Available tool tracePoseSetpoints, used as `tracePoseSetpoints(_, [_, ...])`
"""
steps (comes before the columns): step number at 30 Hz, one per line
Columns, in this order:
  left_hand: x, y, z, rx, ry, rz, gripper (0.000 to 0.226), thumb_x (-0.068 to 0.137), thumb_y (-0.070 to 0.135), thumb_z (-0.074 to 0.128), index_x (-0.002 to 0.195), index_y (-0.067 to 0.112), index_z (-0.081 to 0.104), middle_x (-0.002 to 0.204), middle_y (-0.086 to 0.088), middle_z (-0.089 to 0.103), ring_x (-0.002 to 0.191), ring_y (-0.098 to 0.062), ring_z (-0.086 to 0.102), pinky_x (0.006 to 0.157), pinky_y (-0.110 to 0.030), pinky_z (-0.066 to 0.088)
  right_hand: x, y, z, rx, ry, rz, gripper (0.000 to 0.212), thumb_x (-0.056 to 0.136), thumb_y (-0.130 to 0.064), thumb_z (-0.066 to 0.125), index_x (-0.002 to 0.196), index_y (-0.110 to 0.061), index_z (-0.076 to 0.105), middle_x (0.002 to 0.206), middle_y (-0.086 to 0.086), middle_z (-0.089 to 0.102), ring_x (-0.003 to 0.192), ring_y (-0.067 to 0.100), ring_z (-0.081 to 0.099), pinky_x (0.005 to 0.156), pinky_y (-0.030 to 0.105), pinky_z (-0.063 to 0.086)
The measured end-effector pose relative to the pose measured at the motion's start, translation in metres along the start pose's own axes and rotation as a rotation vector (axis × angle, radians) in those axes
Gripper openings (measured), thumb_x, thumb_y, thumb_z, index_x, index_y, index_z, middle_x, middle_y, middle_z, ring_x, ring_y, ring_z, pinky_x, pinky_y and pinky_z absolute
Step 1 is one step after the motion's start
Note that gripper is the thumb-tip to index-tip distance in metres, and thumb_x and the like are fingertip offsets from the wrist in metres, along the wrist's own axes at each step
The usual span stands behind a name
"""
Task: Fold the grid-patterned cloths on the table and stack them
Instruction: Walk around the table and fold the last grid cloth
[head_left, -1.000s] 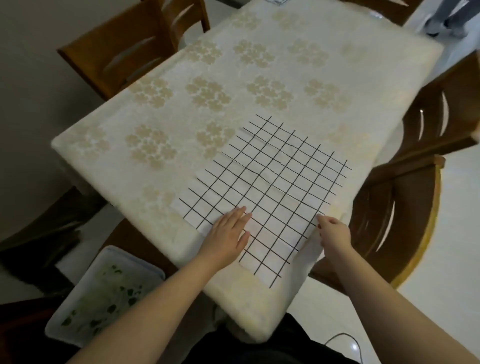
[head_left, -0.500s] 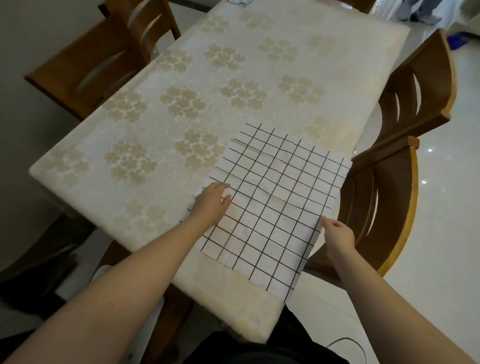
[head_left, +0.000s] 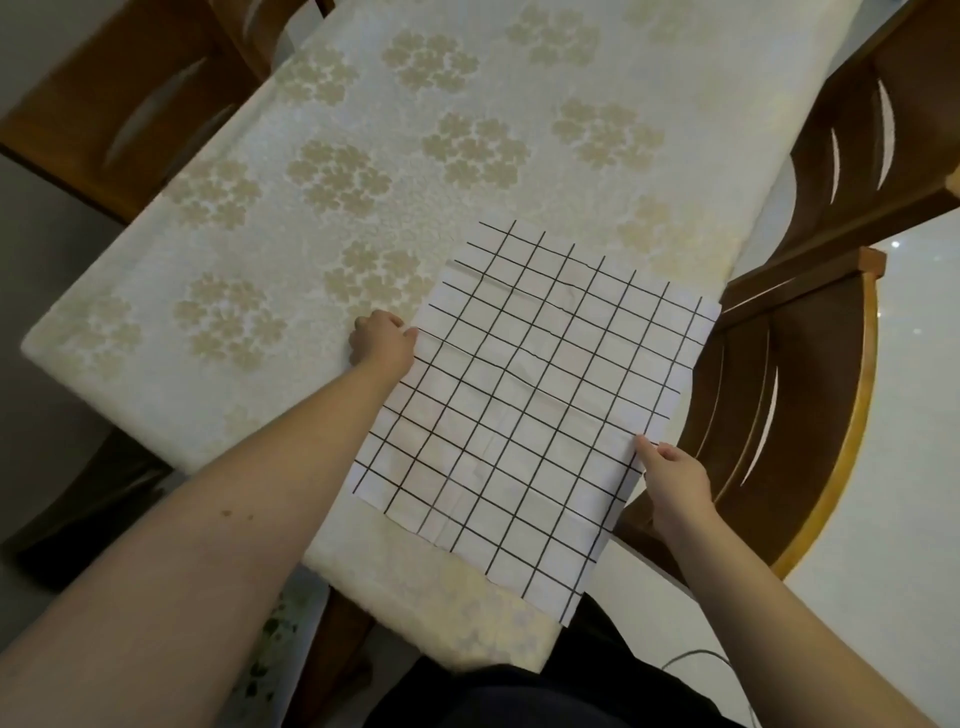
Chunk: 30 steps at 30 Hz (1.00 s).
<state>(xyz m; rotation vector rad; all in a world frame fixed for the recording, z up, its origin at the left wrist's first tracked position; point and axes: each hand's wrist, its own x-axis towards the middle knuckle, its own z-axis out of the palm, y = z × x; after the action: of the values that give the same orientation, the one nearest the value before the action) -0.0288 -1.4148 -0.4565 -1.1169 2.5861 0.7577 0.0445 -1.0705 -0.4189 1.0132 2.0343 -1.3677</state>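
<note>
White black-grid cloth (head_left: 524, 410) lies flat, centre-right. Left hand (head_left: 382, 340) grips its left edge, right hand (head_left: 675, 467) pinches the right edge. First fold looks next: needs one edge lifted over.

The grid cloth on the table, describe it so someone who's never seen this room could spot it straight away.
Start at the long table under its cream covering of pale gold flower clusters. At its near right corner lies the grid cloth, flat and unfolded, with the left hand at its left edge and the right hand pinching its right edge. It alone is white with thin black squares.
</note>
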Motion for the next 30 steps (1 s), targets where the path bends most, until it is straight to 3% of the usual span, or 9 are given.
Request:
tracePoseSetpoints(3, [0.001,0.01,-0.002,0.046,-0.017,-0.05,0.036,0.097,0.036,0.056,0.118,0.009,0.064,0.134,-0.017,0.042,0.119,-0.035,0.049,0.099,-0.048,0.047,-0.002,-0.002,0.001,-0.001,-0.009,0.007,0.042,0.097,-0.035,0.056,0.109,0.005,0.06,0.084,0.016,0.047,0.072,0.025,0.041,0.062,0.034,0.038])
tracePoseSetpoints(7, [0.0,0.015,-0.008,0.027,-0.07,-0.107,0.039,0.097,0.039,0.055,0.12,0.009,0.066,0.136,-0.017,0.042,0.118,-0.036,0.05,0.098,-0.044,0.049,-0.002,-0.004,0.001,-0.006,0.0,-0.007,0.038,0.096,-0.035,0.056,0.09,0.001,0.061,0.072,0.013,0.044,0.062,0.02,0.038,0.06,0.033,0.037])
tracePoseSetpoints(10, [-0.004,0.011,-0.013,-0.146,-0.084,-0.025,0.024,0.099,0.03,0.055,0.094,0.011,0.068,0.103,-0.011,0.061,0.094,-0.03,0.059,0.079,-0.033,0.049,-0.002,-0.007,-0.001,0.017,0.002,-0.046,0.046,0.096,-0.036,0.057,0.107,0.009,0.058,0.084,0.029,0.053,0.073,0.025,0.044,0.066,0.037,0.038])
tracePoseSetpoints(12, [-0.014,0.008,-0.019,-0.315,-0.088,-0.001,0.019,0.1,0.024,0.054,0.085,0.013,0.06,0.081,-0.002,0.055,0.077,-0.02,0.053,0.068,-0.025,0.042,-0.003,-0.007,-0.004,0.039,-0.008,-0.053,0.048,0.096,-0.037,0.057,0.11,0.009,0.058,0.092,0.034,0.053,0.077,0.026,0.044,0.068,0.037,0.038])
tracePoseSetpoints(16, [-0.029,-0.003,-0.031,-0.51,-0.065,-0.019,0.023,0.096,0.024,0.059,0.115,0.012,0.06,0.105,-0.001,0.059,0.091,-0.016,0.054,0.072,-0.025,0.04,-0.006,-0.008,-0.009,0.081,-0.039,-0.081,0.043,0.097,-0.037,0.055,0.105,0.004,0.062,0.083,0.015,0.05,0.077,0.022,0.046,0.072,0.037,0.041])
tracePoseSetpoints(19, [-0.036,-0.017,-0.041,-0.662,-0.06,-0.03,0.03,0.095,0.022,0.062,0.123,0.017,0.057,0.11,-0.002,0.06,0.102,-0.02,0.057,0.083,-0.03,0.044,-0.015,-0.009,-0.012,0.141,-0.054,-0.101,0.03,0.097,-0.035,0.056,0.105,-0.007,0.064,0.092,0.002,0.059,0.105,0.022,0.055,0.099,0.041,0.046])
tracePoseSetpoints(23, [-0.05,-0.037,-0.062,-0.811,-0.126,0.015,0.021,0.095,0.02,0.063,0.113,0.029,0.057,0.116,-0.012,0.065,0.101,-0.026,0.063,0.083,-0.037,0.05,-0.027,-0.01,-0.015,0.203,-0.038,-0.167,0.042,0.093,-0.034,0.062,0.129,-0.014,0.053,0.109,-0.002,0.055,0.118,0.024,0.052,0.108,0.046,0.042])
tracePoseSetpoints(25, [-0.061,-0.044,-0.077,-0.864,-0.168,0.06,0.02,0.096,0.016,0.06,0.112,0.028,0.058,0.109,-0.01,0.066,0.092,-0.022,0.063,0.074,-0.03,0.051,-0.035,-0.01,-0.018,0.226,-0.02,-0.239,0.049,0.091,-0.036,0.066,0.134,-0.02,0.048,0.122,0.003,0.055,0.119,0.024,0.053,0.106,0.045,0.044])
tracePoseSetpoints(30, [-0.089,-0.064,-0.114,-0.785,-0.197,0.26,0.021,0.096,0.012,0.06,0.105,0.029,0.068,0.094,0.0,0.063,0.086,-0.01,0.061,0.077,-0.023,0.048,-0.061,-0.008,-0.029,0.132,-0.076,-0.527,0.043,0.092,-0.027,0.066,0.132,-0.028,0.054,0.108,0.005,0.067,0.112,0.017,0.061,0.101,0.033,0.046])
